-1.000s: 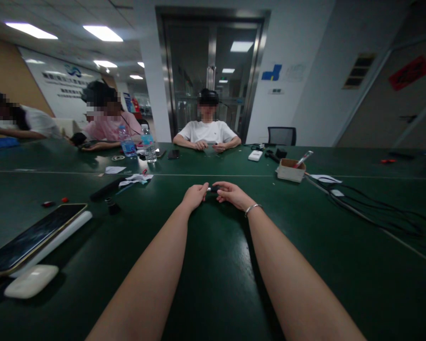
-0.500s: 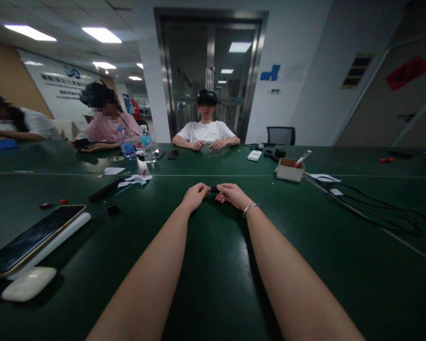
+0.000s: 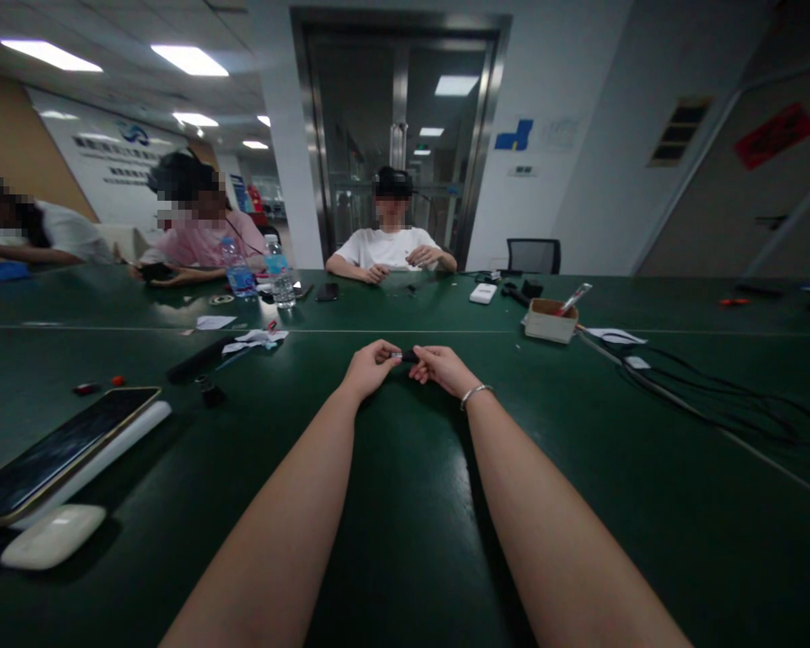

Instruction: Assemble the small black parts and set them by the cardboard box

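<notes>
Both my arms stretch forward over the dark green table [image 3: 405, 504]. Between my fingertips is a small black object [image 3: 409, 356] with a pale or metallic end on its left. My left hand [image 3: 373, 367] pinches that pale end between thumb and fingers. My right hand [image 3: 444, 369], with a silver bracelet at the wrist, pinches the black part from the right. The fingers cover much of the object, and it is too small to identify.
At left lie a phone [image 3: 67, 450], a white rounded case [image 3: 54, 537] and a small black item [image 3: 209, 391]. Water bottles [image 3: 280, 273] stand beyond. An open box [image 3: 551, 321] and black cables [image 3: 708, 387] are at right. A person [image 3: 391, 238] sits opposite.
My left fingers have lifted and shifted slightly, showing more of the object's pale end. My right hand has barely moved. One hand of the person opposite has risen off the table.
</notes>
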### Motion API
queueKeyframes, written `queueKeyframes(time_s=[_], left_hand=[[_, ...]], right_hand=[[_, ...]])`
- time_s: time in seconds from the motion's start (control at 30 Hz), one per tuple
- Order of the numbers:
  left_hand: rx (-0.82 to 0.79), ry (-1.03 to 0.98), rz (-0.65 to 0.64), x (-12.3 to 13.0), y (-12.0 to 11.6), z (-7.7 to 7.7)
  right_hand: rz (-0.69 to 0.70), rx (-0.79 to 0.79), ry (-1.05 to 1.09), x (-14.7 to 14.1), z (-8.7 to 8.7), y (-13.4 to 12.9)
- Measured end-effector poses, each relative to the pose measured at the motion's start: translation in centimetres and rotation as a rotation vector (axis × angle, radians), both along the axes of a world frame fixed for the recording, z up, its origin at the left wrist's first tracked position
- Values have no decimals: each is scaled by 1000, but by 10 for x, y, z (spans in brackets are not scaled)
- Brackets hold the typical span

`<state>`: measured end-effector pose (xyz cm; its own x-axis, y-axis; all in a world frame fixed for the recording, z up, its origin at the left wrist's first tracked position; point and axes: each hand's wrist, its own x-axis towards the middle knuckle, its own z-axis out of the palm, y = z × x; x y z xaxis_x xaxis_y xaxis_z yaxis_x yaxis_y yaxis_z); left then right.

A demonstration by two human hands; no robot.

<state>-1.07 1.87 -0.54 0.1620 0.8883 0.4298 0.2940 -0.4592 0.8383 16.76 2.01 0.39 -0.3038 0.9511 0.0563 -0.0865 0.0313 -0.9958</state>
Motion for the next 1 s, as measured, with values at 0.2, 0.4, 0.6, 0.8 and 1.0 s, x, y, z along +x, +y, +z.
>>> queueKeyframes(time_s=[0.2,0.4,0.6,0.8,1.0], left_hand=[[-176,-46,-31,-2,1,0],[-212,-15,-9,-3,3,3],[-248,-28,12,0,4,4],[-264,-63,25,-1,6,5],[-256,-76,23,-2,6,5]], right_hand=[[37,-15,-39,0,0,0],[60,3,-13,1,1,-3],[75,4,14,2,-1,-2],[70,52,6,0,-4,2],[46,86,-3,-2,-6,3]])
